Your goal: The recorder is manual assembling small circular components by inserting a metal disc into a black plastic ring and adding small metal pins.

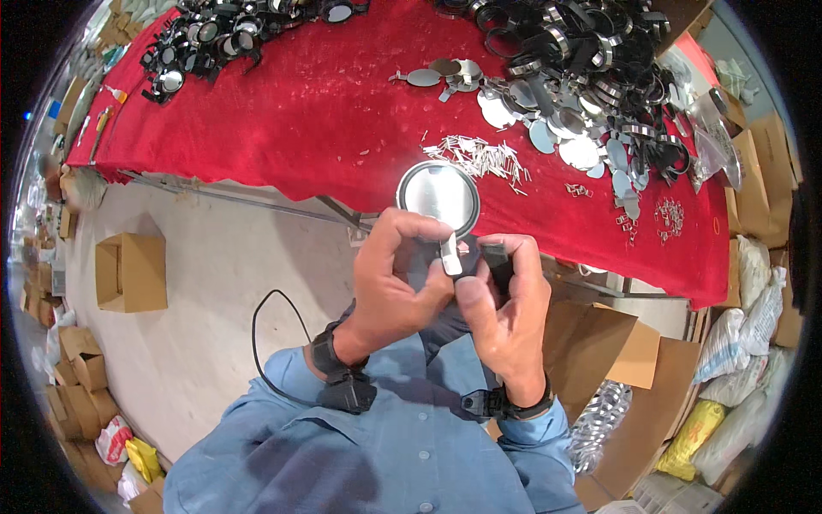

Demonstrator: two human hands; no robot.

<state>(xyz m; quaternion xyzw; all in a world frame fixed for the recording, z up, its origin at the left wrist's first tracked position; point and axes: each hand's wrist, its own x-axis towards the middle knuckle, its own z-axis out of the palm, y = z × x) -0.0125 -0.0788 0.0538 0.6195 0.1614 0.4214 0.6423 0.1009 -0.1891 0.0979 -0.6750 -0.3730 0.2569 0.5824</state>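
Note:
In front of my chest, both hands work close together over the near edge of the table. My left hand (396, 278) is closed, thumb and forefinger pinching a shiny tab (450, 256) at the lower rim of a round, silvery disc (439, 199) with a dark edge. Whether the tab and disc are one piece I cannot tell. My right hand (511, 308) is closed on a short black strap (497, 264), held between thumb and fingers just right of the tab. Fingers hide part of both pieces.
On the red-covered table (325, 128) lie a pile of thin white strips (481, 159), loose flat discs (579, 152), small metal clips (669, 218), and heaps of black straps with rings (556, 43). Cardboard boxes stand at left (131, 272) and right (655, 411).

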